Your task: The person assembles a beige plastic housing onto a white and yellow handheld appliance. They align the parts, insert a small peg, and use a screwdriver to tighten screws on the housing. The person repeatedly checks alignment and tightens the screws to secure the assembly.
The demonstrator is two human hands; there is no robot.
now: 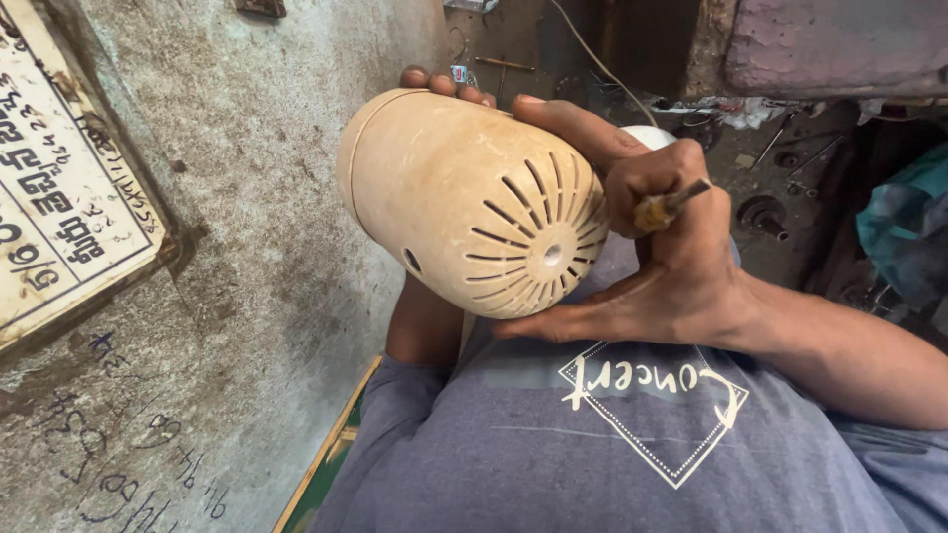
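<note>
A beige, dome-shaped plastic housing (464,197) with radial vent slots and a small centre hole is held up in front of my chest. My left hand (444,84) grips it from behind, so only the fingertips show over its top edge, and the forearm runs up underneath. My right hand (662,257) rests against the slotted end, with thumb and forefinger spread along the rim. It also clasps a small tool with a worn yellowish handle (664,207). The tool's tip is hidden inside the hand.
A stained concrete wall (247,197) fills the left, with a framed lettered board (59,197) and handwritten scribbles. Beyond the hands, a dirty floor holds scattered metal tools and bolts (780,158), a wire and a white rounded object (647,133). A teal plastic bag (908,217) lies at far right.
</note>
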